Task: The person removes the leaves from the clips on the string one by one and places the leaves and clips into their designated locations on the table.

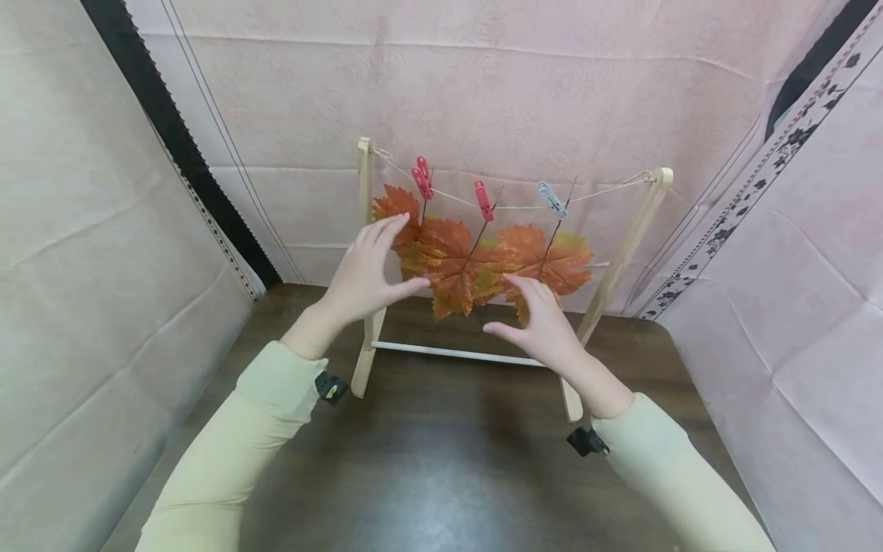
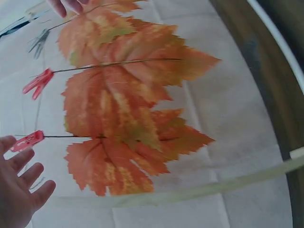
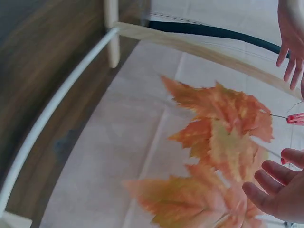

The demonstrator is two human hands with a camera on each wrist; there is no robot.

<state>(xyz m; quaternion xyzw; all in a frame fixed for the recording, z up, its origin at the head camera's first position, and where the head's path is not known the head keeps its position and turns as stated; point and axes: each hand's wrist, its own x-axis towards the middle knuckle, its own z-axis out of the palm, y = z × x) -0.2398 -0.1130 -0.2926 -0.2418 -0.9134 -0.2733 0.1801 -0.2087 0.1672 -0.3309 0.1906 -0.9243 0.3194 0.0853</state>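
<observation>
Three orange artificial maple leaves hang by their stems from a string (image 1: pixel 451 198): a left leaf (image 1: pixel 398 202), a middle leaf (image 1: pixel 451 261) and a right leaf (image 1: pixel 569 264), their edges overlapping. Two red clothespins clip the left and middle stems, the middle clothespin (image 1: pixel 484 201) among them; a light blue clothespin (image 1: pixel 552 199) holds the right one. My left hand (image 1: pixel 366 268) is raised in front of the left leaf, thumb and fingers spread. Before the right leaf, my right hand (image 1: pixel 543 326) has its thumb apart from its fingers. Neither hand holds anything; whether fingertips touch the leaves I cannot tell.
The string runs between two wooden posts, the right post (image 1: pixel 624 253) leaning outward in view. A white rod (image 1: pixel 455 353) joins them low down. The frame stands on a dark brown table (image 1: pixel 414 460), with pale cloth (image 1: pixel 483 100) behind and at both sides.
</observation>
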